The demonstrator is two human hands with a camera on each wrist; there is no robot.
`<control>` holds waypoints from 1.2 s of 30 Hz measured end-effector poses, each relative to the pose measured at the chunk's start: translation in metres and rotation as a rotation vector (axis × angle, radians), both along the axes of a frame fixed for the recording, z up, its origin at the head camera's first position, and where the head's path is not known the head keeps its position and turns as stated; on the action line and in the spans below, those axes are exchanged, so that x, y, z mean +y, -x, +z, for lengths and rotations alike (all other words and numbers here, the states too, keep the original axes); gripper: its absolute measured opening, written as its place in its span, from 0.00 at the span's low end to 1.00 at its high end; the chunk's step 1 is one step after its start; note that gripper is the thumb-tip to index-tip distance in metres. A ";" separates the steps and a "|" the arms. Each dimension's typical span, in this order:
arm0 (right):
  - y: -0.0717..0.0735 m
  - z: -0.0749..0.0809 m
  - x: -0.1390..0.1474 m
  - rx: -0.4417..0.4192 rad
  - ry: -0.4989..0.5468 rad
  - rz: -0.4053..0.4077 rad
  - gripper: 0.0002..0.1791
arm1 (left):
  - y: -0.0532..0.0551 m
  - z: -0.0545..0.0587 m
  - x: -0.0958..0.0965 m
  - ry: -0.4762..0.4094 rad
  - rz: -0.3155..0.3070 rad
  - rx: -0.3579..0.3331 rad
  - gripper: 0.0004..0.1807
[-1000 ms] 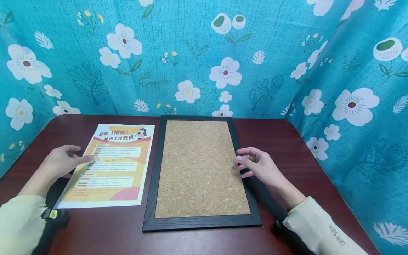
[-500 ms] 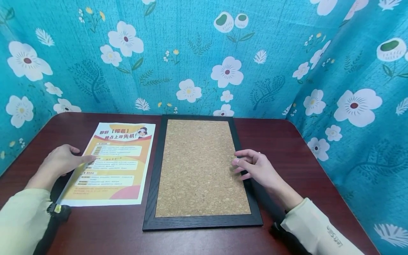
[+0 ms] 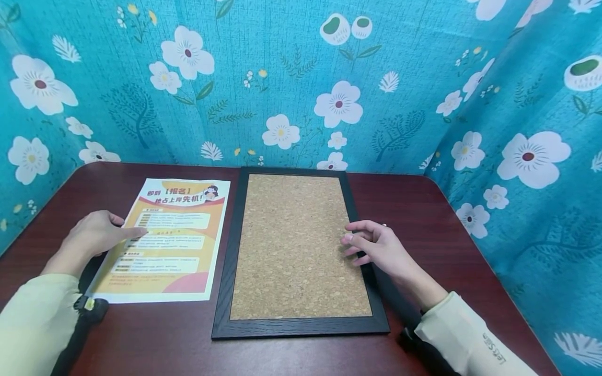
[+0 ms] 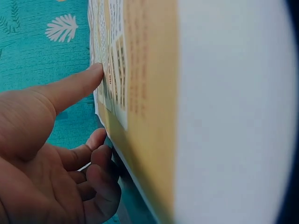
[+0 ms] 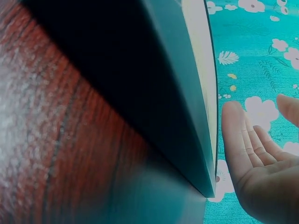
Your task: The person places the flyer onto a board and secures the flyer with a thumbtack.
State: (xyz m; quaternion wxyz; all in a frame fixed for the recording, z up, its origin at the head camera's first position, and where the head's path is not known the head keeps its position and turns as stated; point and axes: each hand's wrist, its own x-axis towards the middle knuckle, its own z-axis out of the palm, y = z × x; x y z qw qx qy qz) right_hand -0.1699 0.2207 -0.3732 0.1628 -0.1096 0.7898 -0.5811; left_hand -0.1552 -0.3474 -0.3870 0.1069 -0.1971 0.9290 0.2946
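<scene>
A printed yellow-and-white poster (image 3: 162, 253) lies on the table, left of a cork board (image 3: 301, 250) in a black frame. My left hand (image 3: 96, 235) is at the poster's left edge. In the left wrist view, the outstretched thumb (image 4: 74, 86) touches the printed face, while the other fingers (image 4: 100, 179) curl loosely beside the edge. My right hand (image 3: 381, 248), relaxed and holding nothing, hovers over the right side of the frame. Its fingers (image 5: 233, 126) extend beside the board's edge in the right wrist view, with the thumb apart from them.
The dark red wooden table (image 3: 291, 357) carries the poster and board side by side. A blue floral curtain (image 3: 263, 62) hangs along the table's back and right side. Black wrist straps (image 3: 89, 308) are worn over the pale sleeves.
The left hand has shifted slightly right, its thumb reaching a little further over the poster. My right hand moved slightly left over the cork, then stayed nearly still. The view tilts slightly.
</scene>
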 end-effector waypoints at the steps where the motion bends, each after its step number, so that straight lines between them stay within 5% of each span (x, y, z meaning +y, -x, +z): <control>1: 0.000 0.000 0.000 0.000 -0.001 0.000 0.24 | 0.000 0.000 0.001 -0.006 0.000 -0.001 0.47; 22: -0.001 -0.003 0.002 -0.010 0.008 -0.005 0.24 | -0.001 0.002 0.008 -0.011 0.010 0.003 0.40; 36: -0.003 -0.002 0.001 -0.007 0.021 0.003 0.24 | -0.001 0.000 0.005 -0.033 0.015 0.021 0.51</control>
